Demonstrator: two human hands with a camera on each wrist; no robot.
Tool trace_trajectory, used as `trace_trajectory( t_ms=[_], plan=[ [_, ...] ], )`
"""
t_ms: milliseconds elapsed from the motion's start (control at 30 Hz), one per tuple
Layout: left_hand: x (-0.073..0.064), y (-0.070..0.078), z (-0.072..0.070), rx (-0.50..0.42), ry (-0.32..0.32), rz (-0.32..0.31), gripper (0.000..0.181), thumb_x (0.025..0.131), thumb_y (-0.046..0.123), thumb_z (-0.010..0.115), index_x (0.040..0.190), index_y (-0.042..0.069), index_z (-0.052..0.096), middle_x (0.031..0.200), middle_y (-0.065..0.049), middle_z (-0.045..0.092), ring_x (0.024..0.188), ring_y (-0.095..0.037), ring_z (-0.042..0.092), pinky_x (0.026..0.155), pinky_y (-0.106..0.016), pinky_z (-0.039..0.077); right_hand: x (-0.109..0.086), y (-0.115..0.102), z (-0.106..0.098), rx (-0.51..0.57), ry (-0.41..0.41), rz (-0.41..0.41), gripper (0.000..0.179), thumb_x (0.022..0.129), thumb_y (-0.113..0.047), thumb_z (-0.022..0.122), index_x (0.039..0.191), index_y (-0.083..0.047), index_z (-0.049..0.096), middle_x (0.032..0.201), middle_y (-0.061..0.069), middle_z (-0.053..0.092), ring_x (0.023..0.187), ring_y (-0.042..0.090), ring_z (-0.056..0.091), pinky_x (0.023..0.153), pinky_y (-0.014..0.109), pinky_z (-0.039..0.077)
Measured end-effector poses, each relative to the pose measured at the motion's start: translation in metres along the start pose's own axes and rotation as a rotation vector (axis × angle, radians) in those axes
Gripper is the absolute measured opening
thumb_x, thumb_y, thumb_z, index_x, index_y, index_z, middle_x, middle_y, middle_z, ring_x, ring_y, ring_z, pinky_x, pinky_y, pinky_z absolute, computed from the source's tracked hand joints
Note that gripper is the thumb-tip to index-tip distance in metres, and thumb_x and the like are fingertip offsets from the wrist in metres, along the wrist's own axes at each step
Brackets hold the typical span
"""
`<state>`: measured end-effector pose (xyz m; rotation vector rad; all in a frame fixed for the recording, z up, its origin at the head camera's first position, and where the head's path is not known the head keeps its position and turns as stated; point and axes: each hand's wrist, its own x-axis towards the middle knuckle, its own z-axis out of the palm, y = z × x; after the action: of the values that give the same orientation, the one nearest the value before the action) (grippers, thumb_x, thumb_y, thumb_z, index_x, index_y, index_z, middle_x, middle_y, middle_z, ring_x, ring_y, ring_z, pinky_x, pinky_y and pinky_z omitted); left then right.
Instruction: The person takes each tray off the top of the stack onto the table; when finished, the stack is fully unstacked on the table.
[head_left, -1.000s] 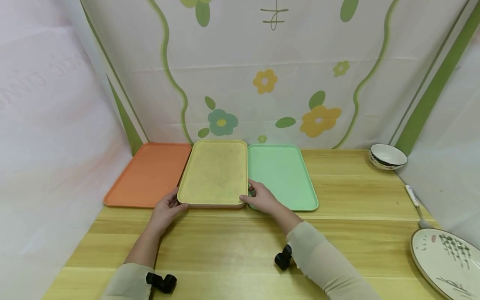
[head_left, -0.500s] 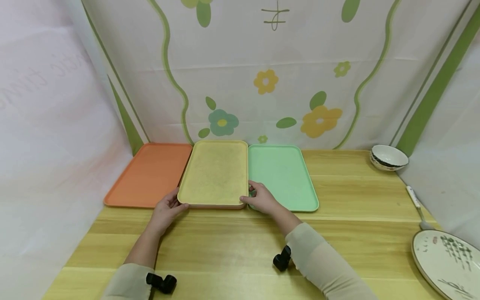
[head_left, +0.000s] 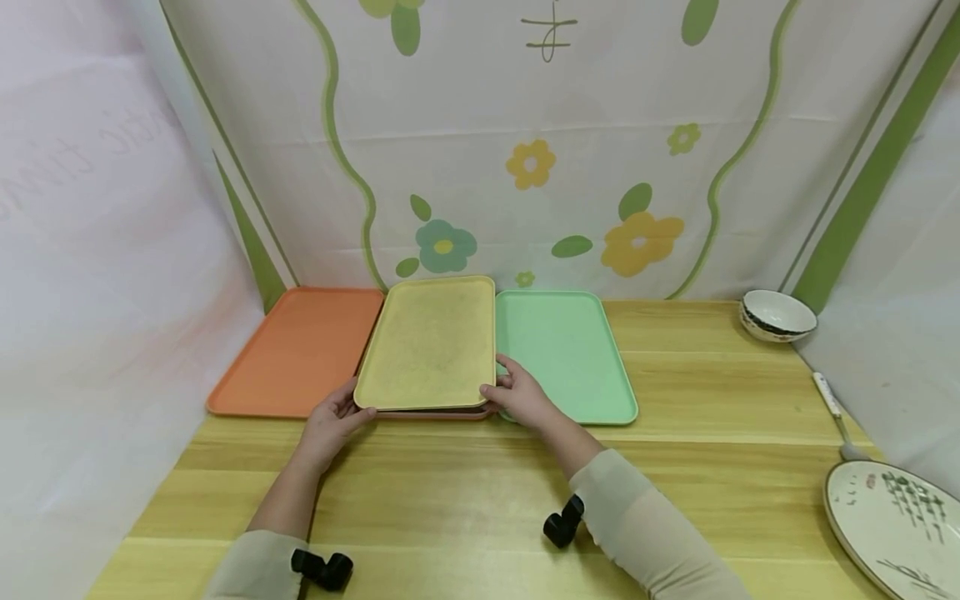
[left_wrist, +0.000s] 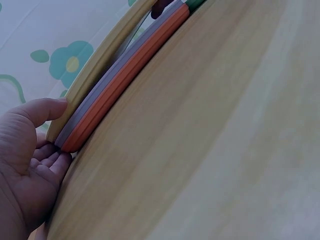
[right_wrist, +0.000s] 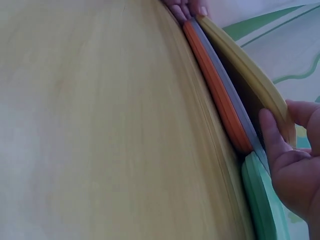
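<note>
A yellow tray (head_left: 431, 346) tops a stack, above a greyish-purple tray (left_wrist: 106, 82) and an orange tray (right_wrist: 217, 92). Its near right corner is tilted up, leaving a dark gap over the purple rim. My right hand (head_left: 528, 400) pinches that raised corner between thumb and fingers. At the near left corner my left hand (head_left: 330, 425) grips the yellow rim; in the left wrist view its thumb lies on the rim and other fingers sit by the stacked orange corner. The two lower trays lie flat, mostly hidden under the yellow one.
Another orange tray (head_left: 300, 350) lies left of the stack and a green tray (head_left: 562, 358) right of it. Toward the right edge are a white patterned bowl (head_left: 777, 315), a spoon (head_left: 827, 394) with a white handle and a large plate (head_left: 900, 525). A patterned cloth (head_left: 457, 125) hangs behind.
The yellow tray's near right corner has risen with my right hand, opening a gap above the tray beneath. My left hand stays at its corner, and the side trays have not moved.
</note>
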<state>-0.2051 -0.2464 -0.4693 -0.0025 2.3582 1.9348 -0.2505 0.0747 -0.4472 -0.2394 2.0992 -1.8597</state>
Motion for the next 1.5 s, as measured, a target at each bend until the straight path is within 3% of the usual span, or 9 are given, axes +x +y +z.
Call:
trace_trajectory(
  t_ms=[200,433,633,867,1200,1333,1500],
  plan=[
    [0.001,-0.002,0.0,0.013,-0.001,0.005,0.08,0.093,0.017,0.068,0.156,0.0,0.019,0.16,-0.022,0.024,0.149,-0.033,0.024,0.097,-0.001,0.039,-0.003,-0.005,0.005,0.132,0.037,0.003,0.074,0.097,-0.001,0.056,0.158,-0.009,0.014,0.13,0.03,0.053,0.085,0.017,0.065,0.081,0.034,0.062],
    [0.0,-0.001,0.0,0.062,0.001,0.008,0.084,0.093,0.022,0.069,0.156,0.001,0.017,0.161,-0.021,0.022,0.149,-0.033,0.024,0.115,-0.026,0.032,-0.011,-0.009,-0.002,0.207,0.063,-0.016,0.073,0.097,0.001,0.055,0.158,-0.012,0.017,0.137,0.029,0.051,0.09,0.016,0.066,0.08,0.032,0.062],
    [0.0,0.0,0.0,0.073,0.008,0.016,0.079,0.094,0.013,0.067,0.155,-0.003,0.018,0.159,-0.025,0.024,0.148,-0.036,0.026,0.116,-0.034,0.032,-0.021,-0.019,-0.015,0.236,0.054,-0.057,0.073,0.098,-0.001,0.055,0.158,-0.013,0.016,0.136,0.028,0.051,0.089,0.013,0.068,0.084,0.032,0.061],
    [0.0,0.0,0.002,0.166,0.042,0.024,0.074,0.094,0.013,0.066,0.152,-0.006,0.025,0.154,-0.029,0.032,0.144,-0.038,0.033,0.113,-0.037,0.036,-0.032,-0.032,-0.031,0.274,0.043,-0.109,0.07,0.099,0.001,0.052,0.158,-0.011,0.017,0.125,0.017,0.057,0.089,0.01,0.068,0.082,0.029,0.061],
    [0.002,-0.001,0.002,0.176,0.042,0.023,0.074,0.094,0.014,0.067,0.151,-0.007,0.026,0.154,-0.029,0.031,0.145,-0.037,0.032,0.114,-0.038,0.035,-0.052,-0.048,-0.071,0.309,0.022,-0.236,0.069,0.099,0.002,0.05,0.158,-0.005,0.013,0.107,-0.006,0.067,0.09,0.008,0.07,0.082,0.026,0.061],
    [0.002,0.0,0.003,0.177,0.038,0.019,0.074,0.094,0.015,0.067,0.152,-0.006,0.026,0.154,-0.028,0.032,0.145,-0.036,0.032,0.114,-0.037,0.034,-0.065,-0.053,-0.094,0.343,0.011,-0.299,0.068,0.099,0.003,0.049,0.157,-0.002,0.013,0.107,-0.006,0.071,0.091,0.008,0.071,0.081,0.025,0.061],
    [0.001,0.001,0.003,0.171,0.042,0.01,0.073,0.094,0.013,0.067,0.152,-0.004,0.027,0.155,-0.027,0.031,0.146,-0.036,0.031,0.115,-0.038,0.034,-0.081,-0.058,-0.12,0.39,0.022,-0.35,0.059,0.098,0.006,0.049,0.151,-0.004,0.024,0.106,-0.002,0.072,0.091,0.011,0.071,0.079,0.025,0.062]
  ],
)
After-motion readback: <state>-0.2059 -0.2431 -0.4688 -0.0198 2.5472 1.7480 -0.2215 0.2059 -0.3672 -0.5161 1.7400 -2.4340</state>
